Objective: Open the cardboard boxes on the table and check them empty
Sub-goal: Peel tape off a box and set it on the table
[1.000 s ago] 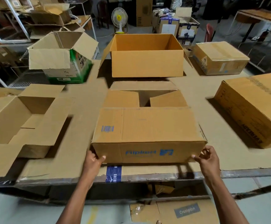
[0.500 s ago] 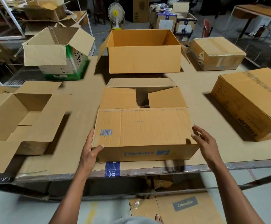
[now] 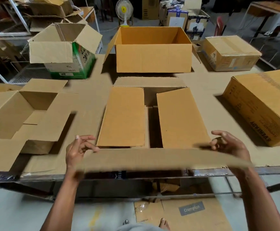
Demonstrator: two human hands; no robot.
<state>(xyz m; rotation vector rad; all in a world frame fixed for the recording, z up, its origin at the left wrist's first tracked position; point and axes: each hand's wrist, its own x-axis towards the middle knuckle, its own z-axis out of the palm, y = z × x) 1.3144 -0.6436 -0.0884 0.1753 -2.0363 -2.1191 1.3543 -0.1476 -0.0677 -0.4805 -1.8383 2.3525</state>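
A cardboard box [image 3: 124, 117] sits in the middle of the table, close to the front edge. Its long near flap [image 3: 161, 160] is swung out toward me and is blurred. My left hand [image 3: 79, 150] is at the flap's left end and my right hand [image 3: 227, 145] at its right end, fingers curled loosely over its edge. Two inner flaps still lie flat over the opening, with a narrow dark gap [image 3: 154, 129] between them. The far flap [image 3: 147, 81] lies folded back on the table. The inside is mostly hidden.
An open box [image 3: 10, 114] lies at the left, an open green-and-white box [image 3: 61, 52] at the back left, a large open box [image 3: 152, 59] behind. Closed boxes stand at the right [image 3: 261, 105] and back right [image 3: 231, 54]. The table's metal edge [image 3: 202, 172] runs below my hands.
My hands went from the box's lower front corners up to the near flap's ends and pulled it open toward me. The view has tilted down, showing the inner flaps.
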